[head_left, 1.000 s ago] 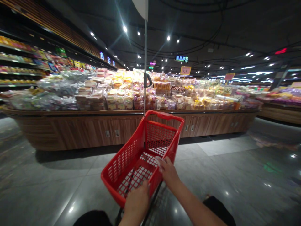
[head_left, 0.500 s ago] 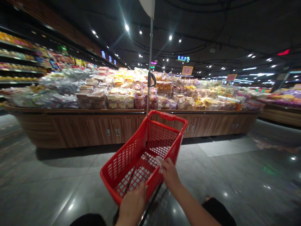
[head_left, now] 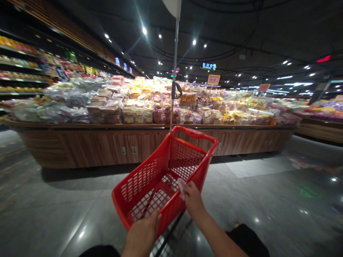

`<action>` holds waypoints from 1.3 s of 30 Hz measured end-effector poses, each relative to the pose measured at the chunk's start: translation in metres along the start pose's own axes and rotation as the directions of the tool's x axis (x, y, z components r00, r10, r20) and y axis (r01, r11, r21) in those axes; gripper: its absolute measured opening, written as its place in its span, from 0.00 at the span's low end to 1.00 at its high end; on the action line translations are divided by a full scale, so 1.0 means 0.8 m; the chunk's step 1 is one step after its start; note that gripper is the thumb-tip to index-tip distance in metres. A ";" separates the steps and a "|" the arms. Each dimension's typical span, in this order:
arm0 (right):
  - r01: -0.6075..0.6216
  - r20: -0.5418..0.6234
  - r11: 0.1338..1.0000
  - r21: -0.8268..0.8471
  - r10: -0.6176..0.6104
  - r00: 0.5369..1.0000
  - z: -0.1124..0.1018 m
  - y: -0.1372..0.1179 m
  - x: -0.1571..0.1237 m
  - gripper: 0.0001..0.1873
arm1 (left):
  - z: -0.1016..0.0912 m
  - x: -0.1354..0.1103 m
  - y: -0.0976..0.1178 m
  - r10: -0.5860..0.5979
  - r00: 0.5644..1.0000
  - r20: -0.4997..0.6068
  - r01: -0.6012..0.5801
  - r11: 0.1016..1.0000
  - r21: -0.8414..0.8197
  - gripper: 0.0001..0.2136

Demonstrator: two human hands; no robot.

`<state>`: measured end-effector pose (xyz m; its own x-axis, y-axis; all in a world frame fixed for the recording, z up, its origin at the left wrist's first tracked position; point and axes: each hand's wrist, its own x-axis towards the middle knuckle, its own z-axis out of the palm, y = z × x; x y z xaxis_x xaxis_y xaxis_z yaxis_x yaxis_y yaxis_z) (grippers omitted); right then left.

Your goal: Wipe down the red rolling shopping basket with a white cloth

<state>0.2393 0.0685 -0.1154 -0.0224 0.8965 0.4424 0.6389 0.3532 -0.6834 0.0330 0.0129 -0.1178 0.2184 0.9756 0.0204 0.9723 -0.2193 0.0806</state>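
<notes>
A red plastic shopping cart (head_left: 171, 215) stands slanted in front of me, its grid basket holding nothing that I can see. My left hand (head_left: 143, 230) is wrapped over the rim of the near side, close to the lower end. Farther up the same rim is my right hand (head_left: 193, 200), its fingers closed on a crumpled whitish piece (head_left: 182, 188), thin like tissue or plastic film. Whether the right hand also grips the rim cannot be made out. A grey pole (head_left: 175, 53) with a black loop rises from the cart's far corner.
Behind the cart runs a long wood-panelled display counter (head_left: 88, 146) heaped with packaged foods (head_left: 136, 103). Stocked shelves (head_left: 18, 67) line the left. Another display (head_left: 321, 125) stands at right. Glossy grey tiles (head_left: 257, 192) form the floor around the cart.
The cart has turned slightly: its far handle end and pole have shifted right, its near end a little left. My left hand has moved left with the rim. The right hand has barely moved.
</notes>
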 end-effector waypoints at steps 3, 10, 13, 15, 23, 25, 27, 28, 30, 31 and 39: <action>0.052 0.066 0.999 0.000 -0.052 0.996 0.004 -0.005 -0.012 0.30 | -0.001 -0.003 -0.010 0.009 1.000 0.007 -0.009 1.000 -0.012 0.19; -0.052 -0.107 0.993 -0.108 0.040 0.993 -0.035 0.020 0.025 0.28 | -0.008 -0.006 -0.031 0.004 1.000 0.031 -0.003 1.000 -0.027 0.19; -0.016 -0.057 0.994 -0.108 0.010 0.998 -0.022 0.014 0.016 0.30 | -0.018 0.000 -0.025 -0.067 0.997 0.030 0.068 0.997 -0.032 0.21; 0.006 -0.023 0.995 -0.100 -0.008 1.000 -0.008 0.005 0.005 0.30 | -0.028 0.008 -0.011 -0.106 0.994 -0.004 0.106 0.994 -0.025 0.23; 0.010 0.016 0.986 -0.165 -0.007 1.000 0.001 -0.017 -0.006 0.31 | -0.037 0.052 0.041 -0.110 0.991 -0.071 0.108 0.994 -0.026 0.22; -0.015 -0.018 0.974 -0.226 0.011 1.000 -0.015 -0.013 0.004 0.29 | -0.032 0.055 0.039 -0.129 0.989 -0.069 0.129 0.992 -0.013 0.23; -0.090 -0.091 0.946 -0.313 0.064 0.994 -0.034 -0.006 0.017 0.28 | -0.030 0.055 0.036 -0.135 0.988 -0.071 0.135 0.991 -0.005 0.23; -0.136 -0.132 0.925 -0.355 0.094 0.987 -0.041 -0.003 0.022 0.27 | -0.029 0.054 0.035 -0.134 0.988 -0.073 0.134 0.991 -0.002 0.23; -0.188 -0.180 0.889 -0.418 0.122 0.976 -0.048 0.001 0.027 0.26 | -0.029 0.054 0.035 -0.128 0.989 -0.077 0.129 0.992 0.003 0.23; -0.181 -0.176 0.882 -0.435 0.114 0.978 -0.046 0.001 0.026 0.26 | -0.029 0.054 0.035 -0.128 0.989 -0.080 0.128 0.992 0.005 0.23; 0.105 0.066 0.870 -0.481 -0.083 0.994 -0.019 -0.009 0.003 0.24 | -0.030 0.053 0.034 -0.114 0.989 -0.090 0.116 0.993 0.015 0.23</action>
<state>0.2459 0.0643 -0.1005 -0.1263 0.8798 0.4582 0.9236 0.2728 -0.2693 0.0669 0.0481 -0.0910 0.0979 0.9901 0.1008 0.9922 -0.1049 0.0673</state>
